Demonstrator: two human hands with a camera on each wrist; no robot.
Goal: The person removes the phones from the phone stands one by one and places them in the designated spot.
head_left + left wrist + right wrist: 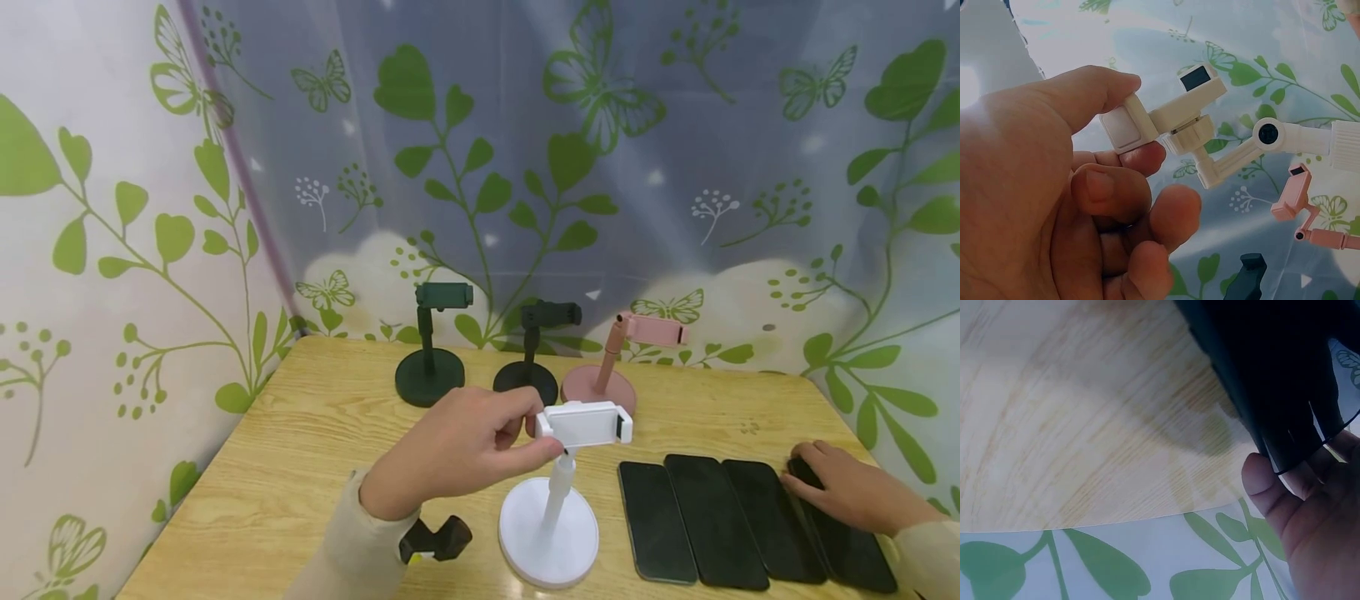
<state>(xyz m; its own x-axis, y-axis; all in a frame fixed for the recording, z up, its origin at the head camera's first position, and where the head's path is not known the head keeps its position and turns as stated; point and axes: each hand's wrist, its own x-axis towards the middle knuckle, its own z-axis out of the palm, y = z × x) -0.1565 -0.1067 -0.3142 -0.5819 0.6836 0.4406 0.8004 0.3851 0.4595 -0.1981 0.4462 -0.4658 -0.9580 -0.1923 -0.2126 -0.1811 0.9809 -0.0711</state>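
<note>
A white phone stand point(552, 529) stands upright on its round base, its clamp raised at the top. My left hand point(465, 446) pinches the left end of that clamp point(1129, 125) between thumb and forefinger; the other fingers curl below without touching it. Several black phones lie in a row to the right of the stand. Over the far end of the rightmost phone point(855, 542) lies my right hand point(855, 487), holding it by its edges. The right wrist view has the thumb at the phone's point(1260, 381) edge, with the fingers partly hidden.
Behind the white stand, a green phone stand point(430, 377), a black one point(527, 379) and a pink one point(600, 385) stand along the back of the wooden table point(300, 467). Leaf-patterned cloth point(480, 167) hangs close behind the table and at both sides.
</note>
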